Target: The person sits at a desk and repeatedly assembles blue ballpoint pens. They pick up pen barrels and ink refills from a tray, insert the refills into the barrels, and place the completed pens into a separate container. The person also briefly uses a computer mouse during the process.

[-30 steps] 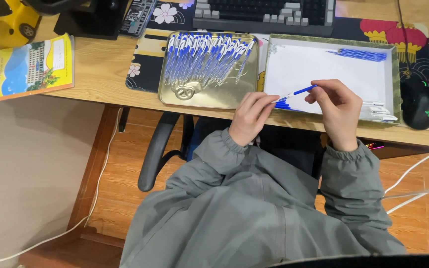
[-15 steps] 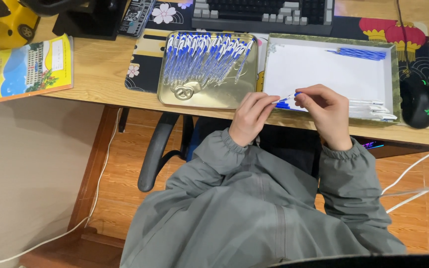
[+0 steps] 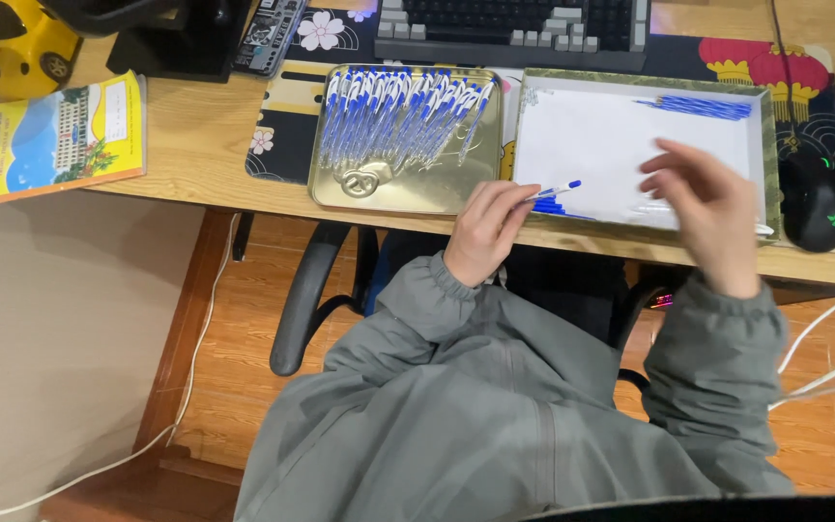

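Swung away rightward: right hand (image 3: 703,208), blurred, seemingly empty; left hand (image 3: 490,227) pinching blue-tipped pen (image 3: 555,190) beside white tray (image 3: 763,155).

The pen (image 3: 555,192) is white with a blue cap. The tin tray (image 3: 408,188) is gold, its pens (image 3: 403,121) blue and white. The box (image 3: 765,135) has a green rim and white floor. The booklet (image 3: 60,140) is yellow and blue, the mouse (image 3: 817,198) black, the mat (image 3: 277,135) black with white flowers.
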